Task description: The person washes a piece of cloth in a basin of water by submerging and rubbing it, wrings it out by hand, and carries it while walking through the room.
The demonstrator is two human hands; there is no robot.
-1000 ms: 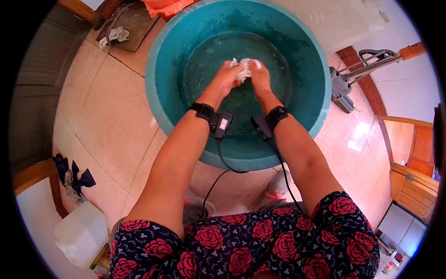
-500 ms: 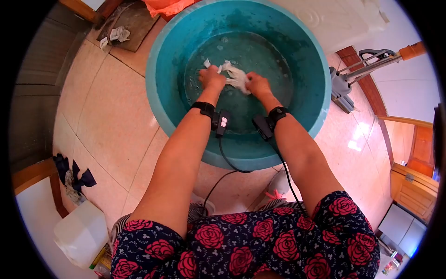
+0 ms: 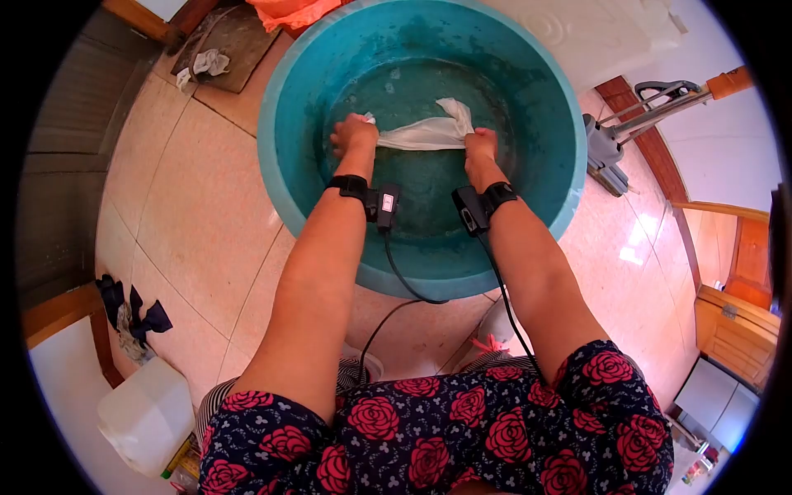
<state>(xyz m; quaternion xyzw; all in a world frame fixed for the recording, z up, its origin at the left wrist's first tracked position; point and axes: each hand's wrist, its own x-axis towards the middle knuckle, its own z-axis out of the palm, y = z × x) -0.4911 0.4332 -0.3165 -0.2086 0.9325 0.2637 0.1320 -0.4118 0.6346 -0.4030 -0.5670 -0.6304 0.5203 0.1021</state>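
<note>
A wet white cloth is stretched sideways between my two hands, inside a large teal tub with shallow water at the bottom. My left hand grips one end, and a small white bit of the cloth pokes out by its fingers. At the other end my right hand is closed round the cloth. Beyond that hand's grip a loose flap stands up toward the tub's far side. A black device on a strap sits on each wrist, with a cable running down from it.
A mop-like tool with a metal handle leans at the right. Orange plastic and a dark board with a crumpled white rag lie at the upper left. Lower left are a white plastic jug and dark rags.
My hands have moved apart, the left one leftward and the right one rightward. The cloth, bunched between them before, is now pulled out long.
</note>
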